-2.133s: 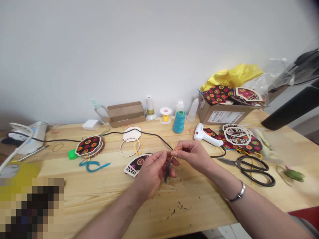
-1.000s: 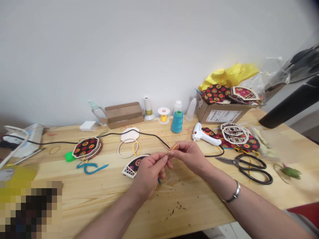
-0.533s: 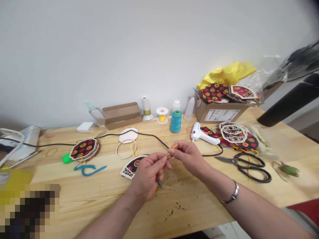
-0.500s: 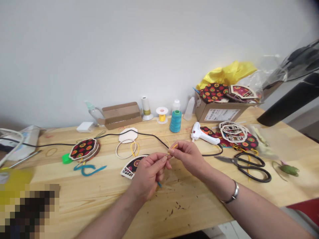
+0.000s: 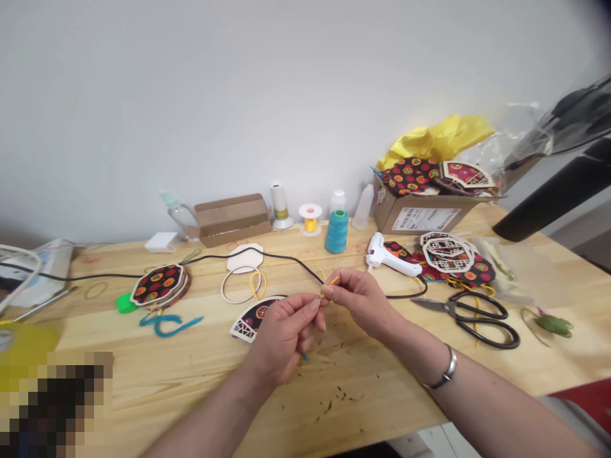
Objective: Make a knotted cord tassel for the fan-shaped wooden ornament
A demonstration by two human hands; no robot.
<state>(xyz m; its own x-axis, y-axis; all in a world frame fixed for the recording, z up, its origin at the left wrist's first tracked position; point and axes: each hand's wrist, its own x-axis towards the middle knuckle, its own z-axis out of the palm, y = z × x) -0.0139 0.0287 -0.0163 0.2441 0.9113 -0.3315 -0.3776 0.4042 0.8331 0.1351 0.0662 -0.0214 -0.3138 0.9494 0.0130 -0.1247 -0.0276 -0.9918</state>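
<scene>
My left hand [image 5: 291, 331] and my right hand [image 5: 358, 299] meet above the middle of the table, fingertips pinched together. Between them runs a thin yellow cord [image 5: 333, 281], its end sticking up past my right thumb. The part at the fingertips is too small to make out. Just behind my left hand lies a fan-shaped piece [image 5: 249, 320] with a pale wooden lattice edge and dark patterned fabric, partly hidden by that hand. A loop of yellow cord [image 5: 258, 284] comes off its top, beside a pale ring [image 5: 226, 294]. A bit of blue cord [image 5: 304, 357] shows below my left hand.
Right of my hands lie black-handled scissors [image 5: 477, 318] and a white glue gun [image 5: 391, 259] with its black cable. A teal thread cone [image 5: 337, 233], a yellow cord spool [image 5: 310, 222] and a full cardboard box [image 5: 424, 214] stand along the wall. Stacked fabric pieces [image 5: 160, 284] lie left.
Both hands stay almost in place, still pinching the yellow cord. My left fingers have shifted very slightly. The view has moved a little.
</scene>
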